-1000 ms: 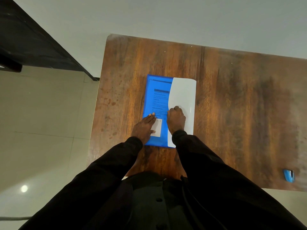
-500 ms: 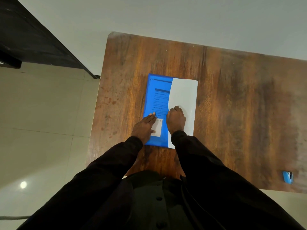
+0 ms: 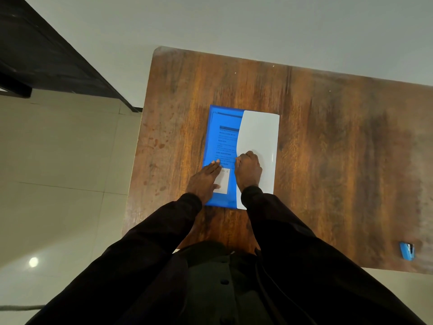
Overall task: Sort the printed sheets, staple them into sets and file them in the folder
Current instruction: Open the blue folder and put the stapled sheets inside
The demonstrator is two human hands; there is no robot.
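Observation:
A blue translucent folder (image 3: 222,139) lies on the wooden table (image 3: 328,148), and a printed sheet shows through its cover. Over the folder's right half lies a white sheet (image 3: 260,132) with a curved left edge. My left hand (image 3: 205,181) rests flat on the folder's lower left, its straight fingers beside a small white label (image 3: 226,181). My right hand (image 3: 248,171) sits on the white sheet with its fingers curled at the sheet's left edge. A small blue stapler (image 3: 407,250) stands at the table's near right edge, far from both hands.
The table's left edge borders a pale tiled floor (image 3: 58,172). A dark piece of furniture (image 3: 46,55) runs along the upper left. A grey wall (image 3: 257,24) lies beyond the table's far edge.
Both hands stay in place on the folder and the white sheet. Only the camera has shifted slightly.

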